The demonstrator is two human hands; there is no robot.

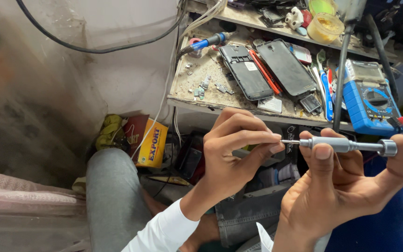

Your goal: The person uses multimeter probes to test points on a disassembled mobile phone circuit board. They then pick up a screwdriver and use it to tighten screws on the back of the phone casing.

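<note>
Right hand (346, 186) grips screwdriver (346, 145) level, above lap, below counter (197, 100) edge; fingers closed round knurled shaft, thumb on top, cap against forefinger base. Left hand (234, 149): fingers pressed together, pinching at bit tip; anything held there too small to make out. Counter carries two opened phones (267, 70), blue multimeter (371, 100), loose screws. Right wrist cut off by frame bottom. Boxes beneath counter partly hidden behind knee (113, 191).

The workbench (187, 88) is the landmark. On it two opened phones (246, 72) lie side by side, a multimeter (371, 100) right of them. Before the bench, both hands (232, 161) hold a precision screwdriver (346, 145); a carton (152, 142) sits below.
</note>
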